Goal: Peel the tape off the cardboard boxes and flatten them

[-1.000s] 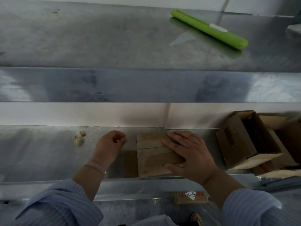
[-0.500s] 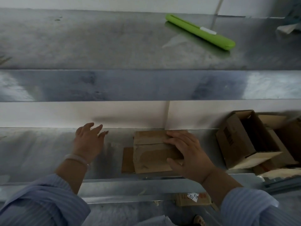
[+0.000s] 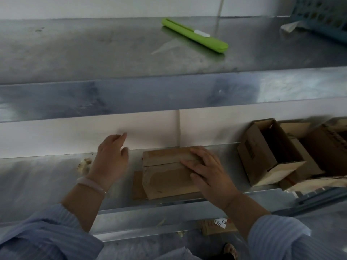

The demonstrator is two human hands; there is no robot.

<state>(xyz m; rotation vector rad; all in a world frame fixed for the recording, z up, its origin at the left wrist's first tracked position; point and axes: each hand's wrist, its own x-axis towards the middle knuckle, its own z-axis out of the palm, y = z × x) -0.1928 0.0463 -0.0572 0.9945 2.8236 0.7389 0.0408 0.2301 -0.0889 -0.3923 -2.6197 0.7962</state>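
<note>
Cardboard box [image 3: 169, 175] lies on steel surface [image 3: 37, 184] | right hand [image 3: 210, 177] presses it flat-fingered from 3 o'clock | left hand [image 3: 110, 158] at its 9 o'clock, fingers loose, holding nothing

We log the upper shelf [image 3: 84, 49] as bare sheet metal, brushed and dull, smudged in patches. Its front lip [image 3: 150, 94] is smoother and gives blurred reflections. The lower shelf [image 3: 37, 177] is the same metal, semi-matt.

The green tool [image 3: 195, 35] is smooth plastic with a soft gloss and a white insert.

The closed box [image 3: 165, 177] is matt brown cardboard, with a paler, rougher-looking patch on its front face. The open box [image 3: 251, 152] is matt brown cardboard too, with black print on one side.

The wall [image 3: 56, 136] is white, smooth and low in sheen.

The bracelet [image 3: 90, 182] is pale, smooth and slightly glossy; we cannot tell its material. The sleeves [image 3: 47, 235] are thin striped cloth. The basket [image 3: 323, 17] looks like blue plastic lattice.
</note>
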